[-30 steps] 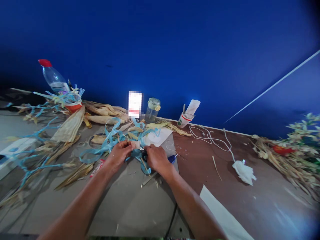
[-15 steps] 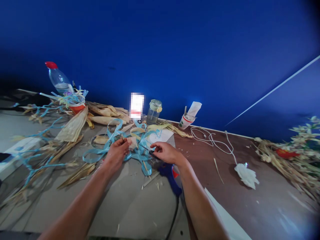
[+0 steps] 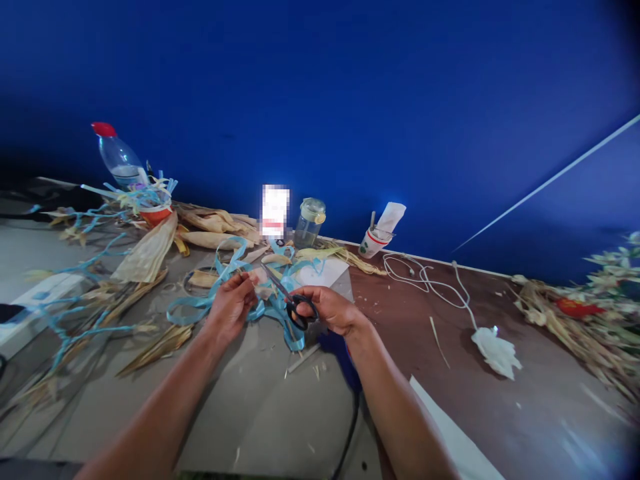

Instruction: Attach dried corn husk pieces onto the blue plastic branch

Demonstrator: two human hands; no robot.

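Note:
My left hand (image 3: 233, 301) is closed in a pinch on a small pale piece of husk (image 3: 262, 276), partly hidden by the fingers. My right hand (image 3: 331, 308) has its fingers in the handles of black scissors (image 3: 303, 313). The blades point away and to the left, close to the pale piece; whether they touch it I cannot tell. Shiny light-blue ribbon (image 3: 200, 309) lies in loops beneath and around both hands. Below my right wrist sits a dark blue glue gun (image 3: 336, 345), partly covered by the forearm.
Dried corn husks (image 3: 220, 225) and blue-wrapped stems (image 3: 95, 329) lie at the left, near a red-capped bottle (image 3: 118, 157). At the back stand a lidded jar (image 3: 309, 225) and a white cup (image 3: 374, 243). A white cable (image 3: 463, 301) and dried flowers (image 3: 595, 320) are on the right.
My right hand has moved slightly left with the scissors, whose handles and blades now show more plainly beside the pale piece. My left hand has hardly moved.

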